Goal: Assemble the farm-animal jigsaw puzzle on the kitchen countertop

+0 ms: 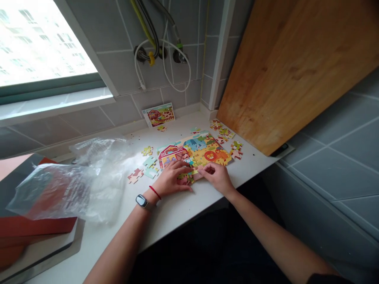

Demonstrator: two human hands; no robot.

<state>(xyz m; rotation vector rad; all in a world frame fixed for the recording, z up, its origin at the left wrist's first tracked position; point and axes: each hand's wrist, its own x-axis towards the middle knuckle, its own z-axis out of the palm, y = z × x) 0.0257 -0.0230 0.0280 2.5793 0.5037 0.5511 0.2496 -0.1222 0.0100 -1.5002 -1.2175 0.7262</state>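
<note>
two hands [172, 178] [215, 177] on one jigsaw puzzle [195, 152]

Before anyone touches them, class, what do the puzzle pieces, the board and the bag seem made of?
The puzzle pieces look like thick printed card with a smooth face, though the finish is hard to judge. The board looks like varnished wood, showing warm orange grain. The bag looks like thin clear plastic, shiny and creased.

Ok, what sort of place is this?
Probably a home kitchen or utility corner: grey wall tiles, hoses plumbed into wall valves, and a white counter under a window.
</note>
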